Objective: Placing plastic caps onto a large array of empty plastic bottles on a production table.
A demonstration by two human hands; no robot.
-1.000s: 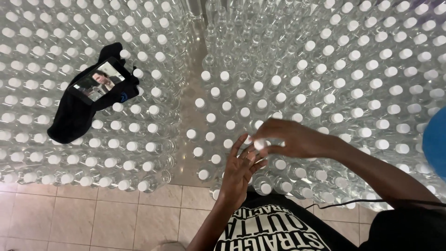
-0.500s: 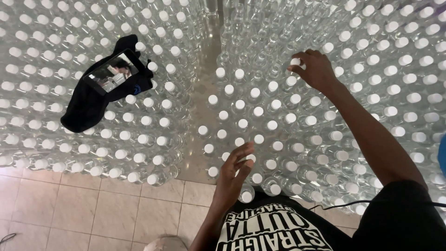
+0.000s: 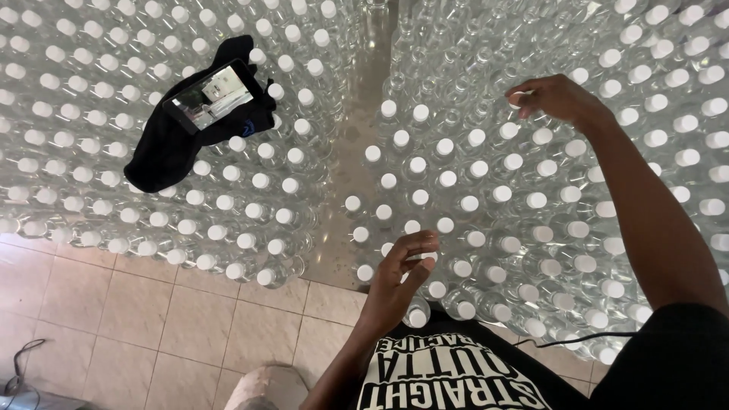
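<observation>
While the right hand point(image 3: 558, 99) reaches far into the right block of clear plastic bottles point(image 3: 531, 201), pinching a small white cap point(image 3: 517, 98) directly above upright, uncapped necks, the left hand point(image 3: 401, 277) hovers loose-fingered and empty over capped bottles at the block's near edge.

Black short-sleeved T-shirt point(image 3: 456, 380) with bold white lettering, arms bare.

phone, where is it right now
In the head view the phone lies upper left, screen up on a black cloth spread over the capped bottles, far from both hands.
</observation>
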